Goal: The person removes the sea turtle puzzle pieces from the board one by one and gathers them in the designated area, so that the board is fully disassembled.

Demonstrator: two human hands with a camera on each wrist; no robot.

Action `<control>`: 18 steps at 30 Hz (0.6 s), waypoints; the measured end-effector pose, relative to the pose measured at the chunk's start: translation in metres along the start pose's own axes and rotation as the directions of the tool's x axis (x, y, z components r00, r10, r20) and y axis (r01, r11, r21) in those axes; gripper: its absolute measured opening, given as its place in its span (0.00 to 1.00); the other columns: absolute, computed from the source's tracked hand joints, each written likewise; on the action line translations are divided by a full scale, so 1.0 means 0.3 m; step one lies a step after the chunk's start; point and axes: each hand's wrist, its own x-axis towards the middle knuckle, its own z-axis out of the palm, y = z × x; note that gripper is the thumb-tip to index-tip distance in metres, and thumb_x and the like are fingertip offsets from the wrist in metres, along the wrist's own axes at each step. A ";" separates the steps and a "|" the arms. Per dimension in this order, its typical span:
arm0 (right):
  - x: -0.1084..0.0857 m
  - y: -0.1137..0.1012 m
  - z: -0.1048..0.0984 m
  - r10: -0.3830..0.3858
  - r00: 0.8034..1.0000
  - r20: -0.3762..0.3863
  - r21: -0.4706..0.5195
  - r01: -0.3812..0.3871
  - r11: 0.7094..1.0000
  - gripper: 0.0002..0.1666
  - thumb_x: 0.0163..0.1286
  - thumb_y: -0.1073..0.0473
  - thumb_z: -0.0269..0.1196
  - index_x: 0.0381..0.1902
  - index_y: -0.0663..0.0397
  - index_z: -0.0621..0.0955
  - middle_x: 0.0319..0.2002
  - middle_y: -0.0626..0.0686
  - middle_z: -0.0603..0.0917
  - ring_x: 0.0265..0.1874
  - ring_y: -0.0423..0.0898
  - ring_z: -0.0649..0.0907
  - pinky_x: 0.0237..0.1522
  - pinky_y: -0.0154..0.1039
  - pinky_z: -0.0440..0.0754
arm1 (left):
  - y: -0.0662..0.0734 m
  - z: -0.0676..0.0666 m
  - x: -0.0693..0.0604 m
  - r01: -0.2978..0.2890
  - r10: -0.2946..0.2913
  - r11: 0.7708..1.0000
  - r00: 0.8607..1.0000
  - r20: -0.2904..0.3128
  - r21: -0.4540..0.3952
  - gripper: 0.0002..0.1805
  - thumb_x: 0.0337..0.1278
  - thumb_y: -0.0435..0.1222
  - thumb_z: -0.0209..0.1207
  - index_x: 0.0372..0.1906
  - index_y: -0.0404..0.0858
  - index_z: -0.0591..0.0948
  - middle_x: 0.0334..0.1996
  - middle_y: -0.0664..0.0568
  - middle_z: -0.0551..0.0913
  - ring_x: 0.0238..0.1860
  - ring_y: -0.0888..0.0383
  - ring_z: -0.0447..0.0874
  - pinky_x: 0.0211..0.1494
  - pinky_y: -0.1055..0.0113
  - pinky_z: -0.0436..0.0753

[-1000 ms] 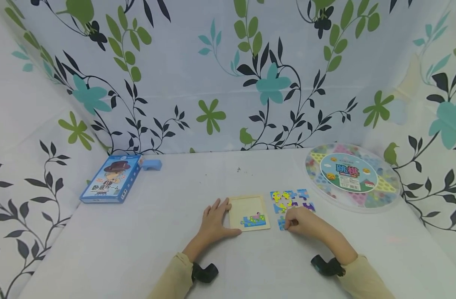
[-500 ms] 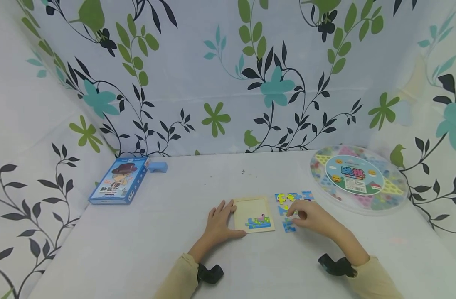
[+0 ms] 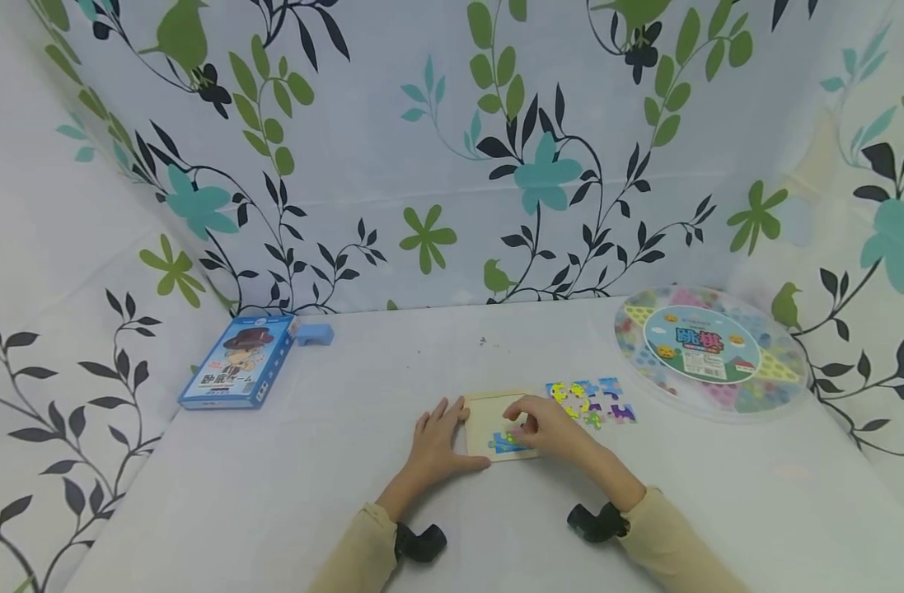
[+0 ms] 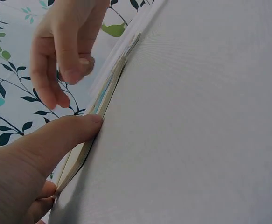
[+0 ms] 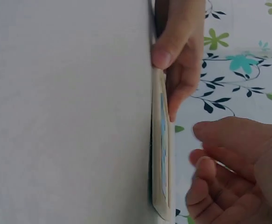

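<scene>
A shallow wooden puzzle tray (image 3: pixel 483 418) lies on the table, a strip of joined blue and green pieces (image 3: pixel 502 445) along its bottom edge. My left hand (image 3: pixel 437 445) rests at the tray's left side, thumb at the lower corner and fingers at the upper one. Over the tray's right part hovers my right hand (image 3: pixel 551 427), thumb and forefinger drawn together on a puzzle piece that the fingers hide. In the left wrist view the right hand (image 4: pixel 70 51) hangs above the tray, apart from it. Loose puzzle pieces (image 3: pixel 622 412) lie right of the tray.
A round Chinese checkers set (image 3: pixel 700 342) lies at the back right. At the back left are a blue game box (image 3: pixel 236 362) and a small blue block (image 3: pixel 315 333). Behind the table hangs a leaf-patterned cloth (image 3: pixel 452 181).
My right hand has moved left from the loose pieces to above the tray. The lowest blue piece is gone from its spot on the table. The left hand stays on the tray.
</scene>
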 end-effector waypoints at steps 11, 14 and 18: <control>-0.023 0.022 0.035 0.086 0.993 0.076 -0.056 -0.082 0.995 0.15 0.50 0.69 0.65 0.39 0.63 0.77 0.30 0.48 0.74 0.26 0.41 0.72 0.28 0.33 0.72 | 0.015 0.005 0.002 -0.022 0.022 1.000 1.000 0.001 -0.010 0.49 0.32 0.57 0.67 0.61 0.34 0.65 0.63 0.44 0.62 0.64 0.44 0.51 0.61 0.46 0.48; -0.019 0.020 0.040 0.079 0.995 0.057 -0.058 -0.076 0.995 0.15 0.49 0.69 0.65 0.38 0.62 0.77 0.31 0.48 0.75 0.27 0.42 0.72 0.29 0.33 0.73 | 0.016 0.002 0.004 -0.027 0.027 1.000 1.000 -0.007 0.004 0.49 0.32 0.56 0.67 0.61 0.34 0.65 0.62 0.44 0.63 0.64 0.43 0.51 0.61 0.46 0.49; -0.012 0.014 0.048 0.063 0.997 0.047 -0.035 -0.062 0.997 0.15 0.49 0.71 0.65 0.37 0.62 0.77 0.32 0.49 0.76 0.26 0.42 0.72 0.28 0.33 0.72 | 0.011 -0.002 0.003 -0.010 0.011 1.000 1.000 -0.008 0.026 0.49 0.31 0.57 0.67 0.60 0.35 0.66 0.62 0.44 0.63 0.64 0.44 0.51 0.61 0.46 0.49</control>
